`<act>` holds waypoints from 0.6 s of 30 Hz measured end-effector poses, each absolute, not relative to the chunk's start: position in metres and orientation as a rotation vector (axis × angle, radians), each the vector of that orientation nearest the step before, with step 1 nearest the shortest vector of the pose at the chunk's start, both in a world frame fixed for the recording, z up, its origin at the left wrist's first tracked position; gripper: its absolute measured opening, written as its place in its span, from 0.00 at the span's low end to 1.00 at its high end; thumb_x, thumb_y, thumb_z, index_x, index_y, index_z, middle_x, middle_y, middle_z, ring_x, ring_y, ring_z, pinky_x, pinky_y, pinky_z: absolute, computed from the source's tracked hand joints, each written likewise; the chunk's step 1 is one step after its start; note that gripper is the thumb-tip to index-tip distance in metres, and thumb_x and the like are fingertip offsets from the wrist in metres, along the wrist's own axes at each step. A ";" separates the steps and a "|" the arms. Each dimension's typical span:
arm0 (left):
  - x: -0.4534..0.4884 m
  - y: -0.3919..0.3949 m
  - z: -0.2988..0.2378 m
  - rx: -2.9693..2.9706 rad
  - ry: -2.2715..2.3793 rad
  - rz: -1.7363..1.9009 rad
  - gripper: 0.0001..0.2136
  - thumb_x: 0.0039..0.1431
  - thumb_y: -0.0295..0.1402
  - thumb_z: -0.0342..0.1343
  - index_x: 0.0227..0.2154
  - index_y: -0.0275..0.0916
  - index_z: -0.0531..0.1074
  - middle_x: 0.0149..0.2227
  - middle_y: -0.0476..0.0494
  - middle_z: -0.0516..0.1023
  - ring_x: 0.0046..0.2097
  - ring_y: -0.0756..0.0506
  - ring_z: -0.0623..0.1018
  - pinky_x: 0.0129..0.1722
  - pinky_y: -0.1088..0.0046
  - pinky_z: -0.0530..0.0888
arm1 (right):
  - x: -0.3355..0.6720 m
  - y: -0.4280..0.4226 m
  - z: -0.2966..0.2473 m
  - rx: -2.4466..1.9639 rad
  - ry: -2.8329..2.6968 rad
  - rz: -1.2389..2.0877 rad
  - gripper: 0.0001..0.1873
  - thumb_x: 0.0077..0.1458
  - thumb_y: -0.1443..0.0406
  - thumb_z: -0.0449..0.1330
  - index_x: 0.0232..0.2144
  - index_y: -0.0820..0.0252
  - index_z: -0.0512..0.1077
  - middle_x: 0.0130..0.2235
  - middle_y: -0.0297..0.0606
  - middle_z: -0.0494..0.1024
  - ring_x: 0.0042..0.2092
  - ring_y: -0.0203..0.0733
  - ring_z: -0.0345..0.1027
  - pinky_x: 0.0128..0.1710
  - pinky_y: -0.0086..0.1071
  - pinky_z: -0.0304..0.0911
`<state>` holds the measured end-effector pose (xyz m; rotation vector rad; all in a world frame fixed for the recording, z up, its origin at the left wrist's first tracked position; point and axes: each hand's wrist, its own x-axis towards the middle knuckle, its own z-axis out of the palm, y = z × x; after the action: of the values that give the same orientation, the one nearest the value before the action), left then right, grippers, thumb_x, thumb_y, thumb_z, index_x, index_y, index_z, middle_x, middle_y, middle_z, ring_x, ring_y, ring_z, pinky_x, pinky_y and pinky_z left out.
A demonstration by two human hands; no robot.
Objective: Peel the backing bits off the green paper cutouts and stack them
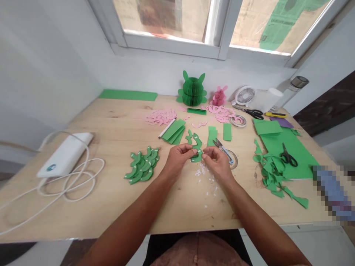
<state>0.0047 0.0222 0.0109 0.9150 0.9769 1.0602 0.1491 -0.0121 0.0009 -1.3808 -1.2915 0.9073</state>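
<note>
- Fingertips (pixel 195 152) of the left hand (pixel 176 158) are pinching a curved green piece (pixel 196 159) near its white patch.
- The right hand (pixel 218 159) is curling thumb and forefinger inward at the piece's right side; whether they are gripping it, one cannot tell.
- The piece is sitting between the two hands, low over the table (pixel 180 210), its lower edge showing below the fingers.
- Just beyond it, a wavy green cutout (pixel 197 139) is lying flat.
- White scraps (pixel 203 169) are lying scattered on the near side.
- Just beside the right hand, blue-handled scissors (pixel 219 143) are overlapping a tape ring (pixel 236 159).
- Left of the left hand, scalloped green pieces (pixel 142 164) are resting in a pile.
- Farther right, green offcuts (pixel 273 171) are lying heaped beside a green sheet (pixel 301 159).
- Along the back, a green paper figure (pixel 192 90) is standing near a smaller pink one (pixel 219 97).
</note>
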 end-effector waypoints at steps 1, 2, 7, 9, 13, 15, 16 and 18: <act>0.005 0.022 0.011 0.920 0.994 1.083 0.10 0.36 0.35 0.65 0.20 0.35 0.71 0.21 0.50 0.74 0.25 0.52 0.70 0.28 0.75 0.67 | 0.149 -0.014 0.004 -1.399 -1.308 0.771 0.07 0.47 0.62 0.59 0.30 0.59 0.69 0.27 0.33 0.73 0.29 0.36 0.65 0.30 0.30 0.60; 0.006 0.022 0.011 0.936 1.015 1.100 0.10 0.37 0.35 0.65 0.20 0.35 0.72 0.21 0.50 0.73 0.24 0.51 0.70 0.28 0.75 0.66 | 0.149 -0.015 0.007 -1.399 -1.347 0.668 0.05 0.48 0.63 0.58 0.29 0.58 0.69 0.28 0.34 0.73 0.30 0.37 0.65 0.32 0.31 0.61; 0.011 0.019 0.010 1.017 1.067 1.113 0.08 0.38 0.35 0.64 0.19 0.35 0.73 0.19 0.51 0.72 0.24 0.51 0.70 0.28 0.75 0.66 | 0.147 -0.017 0.010 -1.377 -1.549 0.564 0.04 0.50 0.65 0.55 0.26 0.57 0.70 0.26 0.35 0.73 0.29 0.39 0.65 0.31 0.32 0.61; 0.012 0.018 0.010 1.011 1.050 1.103 0.08 0.38 0.34 0.64 0.19 0.36 0.73 0.20 0.51 0.73 0.25 0.51 0.70 0.28 0.75 0.66 | 0.146 -0.017 0.006 -1.389 -1.550 0.576 0.04 0.49 0.66 0.55 0.26 0.57 0.70 0.25 0.35 0.73 0.30 0.39 0.65 0.31 0.31 0.61; 0.011 0.017 0.010 1.011 1.006 1.073 0.07 0.39 0.34 0.63 0.19 0.36 0.74 0.20 0.51 0.73 0.25 0.51 0.70 0.28 0.75 0.66 | 0.146 -0.015 0.001 -1.404 -1.530 0.593 0.04 0.49 0.65 0.56 0.25 0.57 0.69 0.25 0.34 0.72 0.29 0.38 0.64 0.30 0.31 0.61; 0.011 0.017 0.010 1.013 0.998 1.063 0.08 0.39 0.34 0.63 0.19 0.35 0.73 0.19 0.51 0.73 0.25 0.51 0.70 0.28 0.75 0.67 | 0.146 -0.015 0.002 -1.408 -1.532 0.606 0.04 0.49 0.65 0.56 0.25 0.57 0.68 0.25 0.34 0.72 0.29 0.38 0.64 0.30 0.30 0.60; 0.011 0.017 0.010 1.014 0.997 1.060 0.08 0.39 0.35 0.64 0.19 0.35 0.73 0.19 0.51 0.73 0.25 0.51 0.70 0.28 0.75 0.67 | 0.146 -0.015 0.002 -1.412 -1.534 0.610 0.04 0.50 0.64 0.56 0.24 0.57 0.68 0.25 0.34 0.72 0.28 0.38 0.64 0.30 0.30 0.60; 0.011 0.017 0.010 1.013 1.002 1.055 0.08 0.38 0.35 0.64 0.19 0.35 0.73 0.20 0.50 0.73 0.25 0.51 0.70 0.28 0.75 0.67 | 0.146 -0.016 0.003 -1.425 -1.533 0.607 0.05 0.50 0.63 0.56 0.24 0.57 0.67 0.24 0.33 0.71 0.28 0.37 0.63 0.30 0.30 0.60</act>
<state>0.0112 0.0167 0.0096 1.0130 1.0020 1.0546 0.1463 -0.0156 0.0032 -1.4253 -1.5327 0.6073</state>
